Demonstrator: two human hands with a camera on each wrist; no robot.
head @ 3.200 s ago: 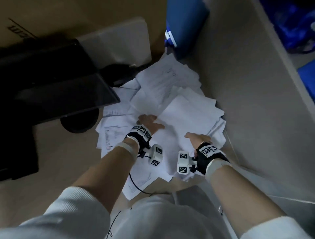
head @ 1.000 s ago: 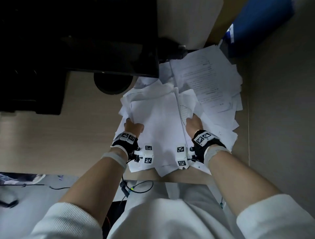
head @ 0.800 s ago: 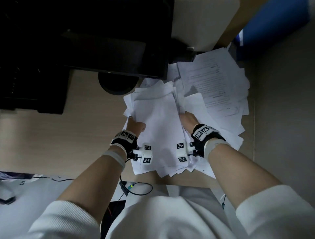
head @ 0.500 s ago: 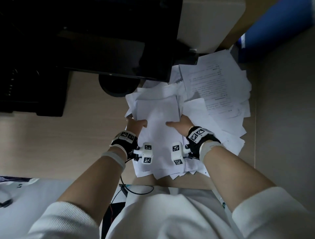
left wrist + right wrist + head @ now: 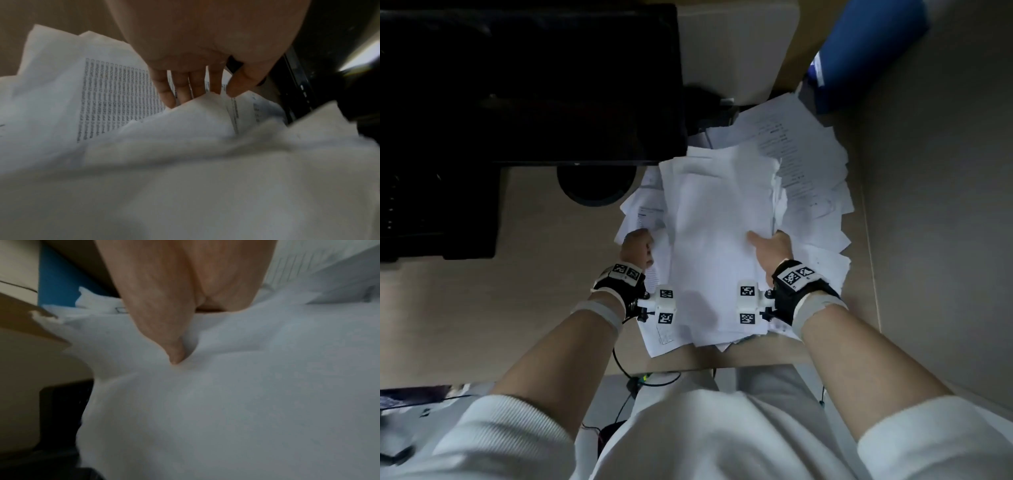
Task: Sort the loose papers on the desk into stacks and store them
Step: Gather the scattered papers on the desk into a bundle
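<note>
Both hands grip paper bundle; monitor just beyond; loose sheets right.

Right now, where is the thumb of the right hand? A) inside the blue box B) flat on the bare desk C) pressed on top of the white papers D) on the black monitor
C: the right hand lays its thumb on top of the papers, denting the top sheet.
</note>
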